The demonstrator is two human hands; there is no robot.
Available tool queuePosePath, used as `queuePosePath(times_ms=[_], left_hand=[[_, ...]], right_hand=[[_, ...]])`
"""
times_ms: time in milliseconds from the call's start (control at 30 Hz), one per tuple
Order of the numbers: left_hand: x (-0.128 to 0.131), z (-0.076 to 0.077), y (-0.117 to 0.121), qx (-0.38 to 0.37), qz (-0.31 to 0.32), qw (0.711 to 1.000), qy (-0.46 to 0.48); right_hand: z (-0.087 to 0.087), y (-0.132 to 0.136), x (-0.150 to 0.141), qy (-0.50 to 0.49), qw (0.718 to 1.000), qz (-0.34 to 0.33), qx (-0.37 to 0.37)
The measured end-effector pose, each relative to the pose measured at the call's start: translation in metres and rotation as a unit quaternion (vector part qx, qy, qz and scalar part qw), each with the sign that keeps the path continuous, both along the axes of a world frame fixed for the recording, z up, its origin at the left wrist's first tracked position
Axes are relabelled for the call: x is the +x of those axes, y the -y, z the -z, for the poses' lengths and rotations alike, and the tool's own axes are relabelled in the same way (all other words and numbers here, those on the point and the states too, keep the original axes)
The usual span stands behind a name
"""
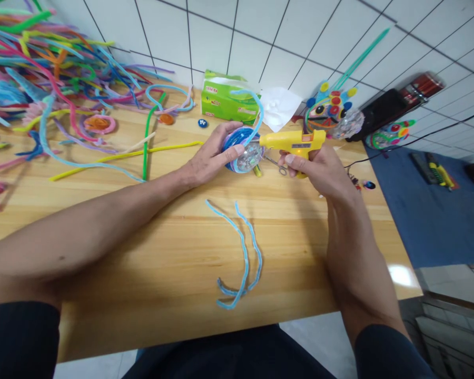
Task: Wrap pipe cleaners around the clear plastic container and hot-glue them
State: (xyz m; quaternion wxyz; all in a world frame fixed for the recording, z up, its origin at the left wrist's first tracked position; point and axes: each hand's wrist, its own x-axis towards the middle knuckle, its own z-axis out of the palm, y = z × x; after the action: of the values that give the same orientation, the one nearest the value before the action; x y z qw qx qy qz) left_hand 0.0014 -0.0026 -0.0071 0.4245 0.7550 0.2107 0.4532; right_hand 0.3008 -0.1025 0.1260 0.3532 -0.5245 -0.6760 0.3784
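My left hand is wrapped round a clear plastic bottle wound with blue pipe cleaner. A loose light-blue pipe cleaner arches up from it. In my right hand is a yellow hot glue gun, its nozzle at the bottle's wound side; whether it touches I cannot tell. A pair of scissors lies under the gun, partly hidden. Two light-blue pipe cleaners, bent at their lower ends, rest on the wooden table nearer to me.
A heap of coloured pipe cleaners fills the back left. Behind the bottle stand a green tissue pack and white paper. Decorated bottles and a dark red flask are at the back right. A black cable crosses there.
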Motion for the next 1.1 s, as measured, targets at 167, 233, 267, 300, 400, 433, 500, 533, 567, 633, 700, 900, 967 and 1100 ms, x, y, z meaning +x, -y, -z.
queuePosePath(times_ms=[167,233,267,300,400,433,500,533,567,633,700,900,967,1100], left_hand=[[0.000,0.000,-0.001,0.007,-0.003,1.000,-0.006],[0.000,0.000,0.000,0.007,-0.005,1.000,-0.008],[0.000,0.000,0.000,0.008,-0.005,1.000,-0.008],[0.000,0.000,0.000,0.010,-0.004,1.000,-0.007],[0.000,0.000,0.000,0.013,-0.004,1.000,-0.004],[0.000,0.000,0.000,0.012,-0.003,1.000,-0.004],[0.000,0.000,0.000,0.008,-0.002,1.000,-0.006],[-0.001,0.000,0.000,0.007,-0.001,1.000,-0.007],[-0.001,0.000,0.000,0.006,-0.001,1.000,-0.007],[-0.001,0.000,0.000,0.005,-0.003,1.000,-0.006],[-0.001,0.000,0.000,0.007,-0.006,1.000,-0.006],[-0.001,-0.001,0.001,0.007,-0.008,1.000,-0.010],[-0.002,-0.002,0.002,0.009,-0.010,1.000,-0.015],[-0.002,-0.005,0.004,0.011,-0.007,1.000,-0.021]], right_hand=[[0.001,-0.003,0.005,0.015,1.000,-0.002,0.008],[0.002,-0.004,0.006,0.013,1.000,-0.004,0.010],[0.003,-0.004,0.006,0.011,1.000,-0.004,0.011],[0.003,-0.004,0.007,0.011,1.000,-0.002,0.013],[0.004,-0.003,0.006,0.021,1.000,0.001,0.017],[0.005,-0.003,0.006,0.025,1.000,0.001,0.018],[0.006,-0.003,0.006,0.028,0.999,-0.003,0.017],[0.006,-0.003,0.006,0.028,0.999,-0.004,0.016],[0.006,-0.003,0.006,0.028,0.999,-0.004,0.016],[0.007,-0.003,0.006,0.031,0.999,-0.004,0.017],[0.006,-0.002,0.007,0.035,0.999,-0.006,0.019],[0.010,-0.005,0.009,0.034,0.999,-0.015,0.027],[0.012,-0.006,0.009,0.034,0.999,-0.017,0.029],[0.012,-0.006,0.006,0.025,0.999,-0.019,0.022]])
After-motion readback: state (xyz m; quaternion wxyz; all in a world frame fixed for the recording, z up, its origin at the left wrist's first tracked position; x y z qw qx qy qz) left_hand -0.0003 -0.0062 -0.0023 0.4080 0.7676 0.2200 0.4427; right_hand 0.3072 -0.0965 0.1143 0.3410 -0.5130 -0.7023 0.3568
